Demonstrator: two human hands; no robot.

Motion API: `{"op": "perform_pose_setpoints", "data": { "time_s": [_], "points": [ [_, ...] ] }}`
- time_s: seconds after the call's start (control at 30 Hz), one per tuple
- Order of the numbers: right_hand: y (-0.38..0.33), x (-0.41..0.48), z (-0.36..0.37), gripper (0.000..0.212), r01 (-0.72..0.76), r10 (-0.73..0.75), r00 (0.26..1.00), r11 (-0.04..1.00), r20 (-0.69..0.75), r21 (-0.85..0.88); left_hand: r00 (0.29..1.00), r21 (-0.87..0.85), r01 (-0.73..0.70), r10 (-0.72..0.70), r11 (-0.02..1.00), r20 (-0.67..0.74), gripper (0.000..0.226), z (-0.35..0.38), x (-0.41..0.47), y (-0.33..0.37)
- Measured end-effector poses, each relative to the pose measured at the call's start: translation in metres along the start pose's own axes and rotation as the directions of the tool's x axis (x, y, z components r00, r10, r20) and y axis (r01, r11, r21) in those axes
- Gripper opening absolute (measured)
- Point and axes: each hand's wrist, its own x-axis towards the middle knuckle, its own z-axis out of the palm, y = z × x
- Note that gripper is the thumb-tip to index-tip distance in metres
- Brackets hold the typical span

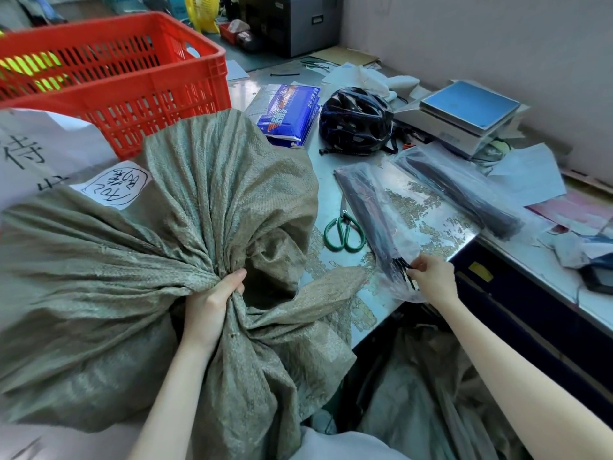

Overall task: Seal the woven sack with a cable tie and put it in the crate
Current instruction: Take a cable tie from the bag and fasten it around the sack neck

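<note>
Cluttered metal tabletop (431,207): my left hand (212,303) clenches the woven sack (132,260) neck near its front edge, while my right hand (431,277) pinches cable ties (403,265) from their bag (371,214). Several may drag out together; one-handed, the gathered neck could loosen. Crate (132,94) waits behind.

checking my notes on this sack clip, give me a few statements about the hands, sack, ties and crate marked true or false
1. The left hand grips the gathered neck of the woven sack. True.
2. The right hand holds the green scissors. False: the scissors lie untouched on the table; the right hand pinches cable ties sticking out of a clear bag of cable ties.
3. The sack is already in the red crate. False: the sack sits in front of the red crate, outside it.
4. A dark helmet rests on the table beyond the scissors. True.
5. A cable tie is cinched around the sack's neck. False: only the hand holds it closed.
</note>
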Motion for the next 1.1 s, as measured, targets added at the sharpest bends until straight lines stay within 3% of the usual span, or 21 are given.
{"op": "perform_pose_setpoints", "data": {
  "time_s": [0.37, 0.57, 0.73, 0.9, 1.0, 1.1],
  "points": [
    [-0.008, -0.001, -0.013, 0.018, 0.156, -0.156, 0.979, 0.988, 0.128, 0.010, 1.000, -0.013, -0.004, 0.004, 1.000, 0.003, 0.043, 0.000, 0.001, -0.003],
    [-0.012, -0.001, -0.018, 0.033, 0.172, -0.154, 0.953, 0.984, 0.260, -0.048, 1.000, -0.013, 0.005, -0.005, 1.000, -0.018, 0.041, 0.001, 0.000, 0.000],
    [-0.013, -0.003, -0.017, 0.017, 0.262, -0.180, 0.891, 0.954, 0.417, -0.147, 1.000, -0.012, 0.010, -0.010, 1.000, -0.011, 0.042, 0.001, -0.001, 0.001],
    [-0.012, -0.007, -0.013, 0.019, 0.387, -0.295, 0.867, 0.907, 0.400, -0.168, 1.000, -0.010, 0.005, -0.005, 1.000, -0.016, 0.042, 0.002, -0.003, 0.003],
    [-0.015, -0.012, -0.016, 0.013, 0.481, -0.384, 0.810, 0.868, 0.443, -0.126, 1.000, -0.003, -0.007, 0.007, 1.000, -0.018, 0.043, 0.003, -0.003, 0.005],
    [-0.023, -0.023, -0.017, 0.012, 0.595, -0.472, 0.701, 0.800, 0.534, -0.075, 1.000, -0.009, -0.009, 0.008, 1.000, -0.021, 0.044, 0.003, -0.004, 0.006]
  ]
}}
